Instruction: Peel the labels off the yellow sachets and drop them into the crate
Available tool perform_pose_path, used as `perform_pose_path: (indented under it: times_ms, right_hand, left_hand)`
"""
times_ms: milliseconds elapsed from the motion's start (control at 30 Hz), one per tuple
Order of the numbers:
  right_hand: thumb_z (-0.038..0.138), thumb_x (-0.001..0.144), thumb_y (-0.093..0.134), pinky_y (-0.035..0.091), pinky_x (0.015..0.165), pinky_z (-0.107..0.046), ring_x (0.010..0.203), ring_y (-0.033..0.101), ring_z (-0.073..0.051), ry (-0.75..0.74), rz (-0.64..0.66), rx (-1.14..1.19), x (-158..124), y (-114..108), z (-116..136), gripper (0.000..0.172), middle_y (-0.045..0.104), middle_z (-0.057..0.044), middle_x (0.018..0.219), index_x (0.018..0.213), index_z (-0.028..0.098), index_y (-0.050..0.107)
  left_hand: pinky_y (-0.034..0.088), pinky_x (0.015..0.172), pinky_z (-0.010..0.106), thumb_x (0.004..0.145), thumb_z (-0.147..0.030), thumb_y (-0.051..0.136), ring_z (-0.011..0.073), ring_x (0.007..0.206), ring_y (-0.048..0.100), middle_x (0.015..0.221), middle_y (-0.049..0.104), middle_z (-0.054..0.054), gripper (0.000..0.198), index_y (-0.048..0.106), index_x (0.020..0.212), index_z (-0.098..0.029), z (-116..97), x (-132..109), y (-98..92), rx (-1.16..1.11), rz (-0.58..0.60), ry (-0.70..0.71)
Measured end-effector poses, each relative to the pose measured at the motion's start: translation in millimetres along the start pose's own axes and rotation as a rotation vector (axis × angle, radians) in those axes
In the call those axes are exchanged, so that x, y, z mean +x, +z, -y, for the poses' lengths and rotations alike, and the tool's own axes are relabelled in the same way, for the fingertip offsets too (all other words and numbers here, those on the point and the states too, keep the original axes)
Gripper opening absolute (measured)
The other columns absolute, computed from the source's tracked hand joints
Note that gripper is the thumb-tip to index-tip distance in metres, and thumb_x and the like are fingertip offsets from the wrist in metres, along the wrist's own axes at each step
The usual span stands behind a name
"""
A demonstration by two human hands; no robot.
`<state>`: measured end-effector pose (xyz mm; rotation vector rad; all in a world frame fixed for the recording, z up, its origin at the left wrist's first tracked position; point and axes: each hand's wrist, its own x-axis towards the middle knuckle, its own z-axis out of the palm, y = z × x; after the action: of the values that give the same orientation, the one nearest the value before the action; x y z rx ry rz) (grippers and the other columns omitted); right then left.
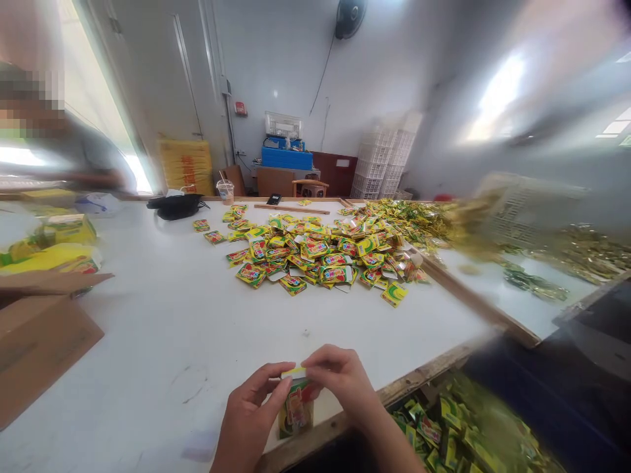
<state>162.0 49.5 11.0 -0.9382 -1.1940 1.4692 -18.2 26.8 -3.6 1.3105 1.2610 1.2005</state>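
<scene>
Near the front edge of the white table, a small green and yellow printed box (297,408) stands upright between my hands. Its top flap (294,373) shows pale and raised. My left hand (259,401) grips the left side of the box at the top, thumb in front and fingers behind. From the right, my right hand (340,378) pinches the flap's corner with thumb and forefinger. Whether the flap is tucked in, I cannot tell. Beyond my hands lies a heap of similar small boxes and flat packs (315,249), some with white open ends.
A cardboard carton (49,348) stands at left, near a blurred person (73,144). A wooden strip (458,289) divides the table; gold and green packets (419,217) lie by it. Below the edge at right sit more green and yellow boxes (444,427). A cup (225,190) stands at the back.
</scene>
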Motion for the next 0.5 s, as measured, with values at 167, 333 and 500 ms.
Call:
perform_pose_path:
  times_ms: [167, 333, 500]
  right_hand:
    - [0.028, 0.077, 0.076, 0.053, 0.059, -0.028, 0.058, 0.068, -0.018, -0.044, 0.042, 0.019, -6, -4, 0, 0.015, 0.067, 0.000, 0.067, 0.086, 0.017, 0.074]
    - [0.020, 0.073, 0.078, 0.054, 0.064, -0.028, 0.073, 0.066, -0.017, -0.215, 0.018, -0.152, -20, -2, -3, 0.015, 0.065, -0.002, 0.089, 0.087, 0.023, 0.074]
    - [0.012, 0.080, 0.067, 0.052, 0.081, -0.031, 0.091, 0.064, -0.020, -0.410, -0.125, -0.342, -28, 20, -15, 0.016, 0.067, -0.004, 0.096, 0.087, 0.025, 0.073]
  left_hand:
    - [0.057, 0.085, 0.026, 0.084, -0.035, 0.068, 0.0217, 0.097, 0.070, 0.104, 0.075, 0.003, 0.020, 0.076, 0.099, -0.026, 1, -1, -7.3, 0.145, 0.037, 0.228]
    - [0.059, 0.080, 0.024, 0.084, -0.024, 0.069, 0.0188, 0.090, 0.072, 0.104, 0.074, 0.001, 0.033, 0.069, 0.117, -0.031, 6, -5, -12.7, 0.302, 0.106, 0.437]
    - [0.060, 0.083, 0.026, 0.089, -0.019, 0.061, 0.0202, 0.096, 0.071, 0.110, 0.072, 0.001, 0.034, 0.069, 0.119, -0.034, 5, -13, -10.4, 0.314, 0.139, 0.546]
